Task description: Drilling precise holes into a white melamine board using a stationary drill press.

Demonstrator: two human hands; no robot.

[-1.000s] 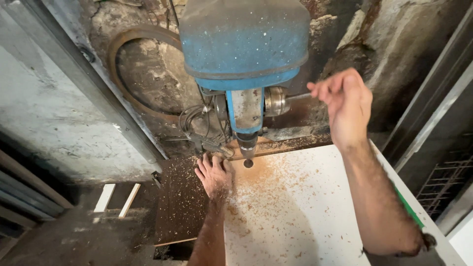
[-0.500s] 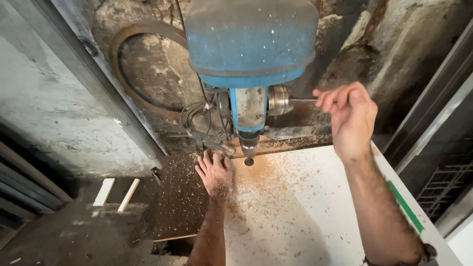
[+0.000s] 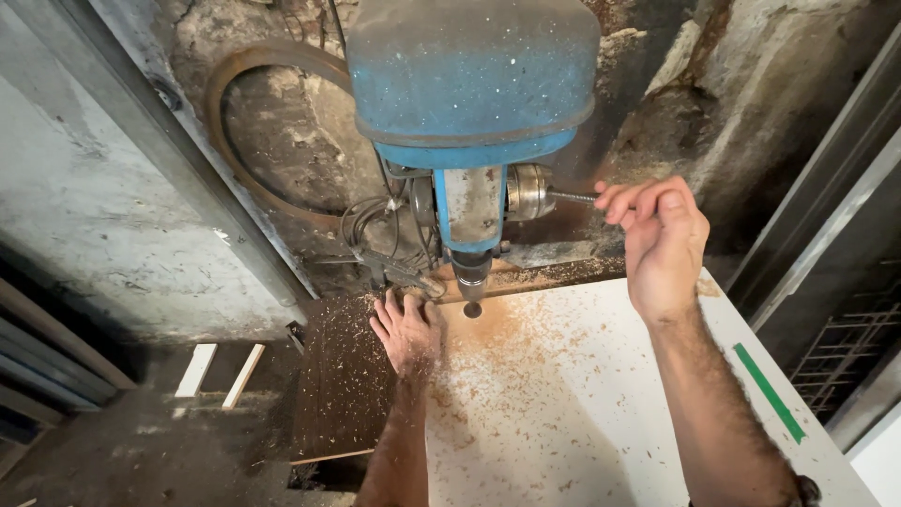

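Observation:
A blue drill press [image 3: 474, 84] hangs over a white board [image 3: 582, 394] strewn with sawdust. Its bit [image 3: 472, 282] points down at a round hole [image 3: 472, 309] near the board's far edge. My left hand [image 3: 405, 330] lies flat on the board's left edge, just left of the hole, fingers spread. My right hand [image 3: 662, 235] is raised at the press's right side, fingers curled around the thin metal feed lever [image 3: 572, 198] that sticks out of the hub.
A dark brown panel [image 3: 343, 385] covered in shavings lies left of the white board. A rusty metal ring [image 3: 282, 131] leans against the rough wall behind. Two pale wood strips [image 3: 221, 371] lie on the floor at left. Green tape [image 3: 770, 392] marks the board's right edge.
My right hand has come down with the lever, from high beside the press head to hub level. The left hand stays flat on the board.

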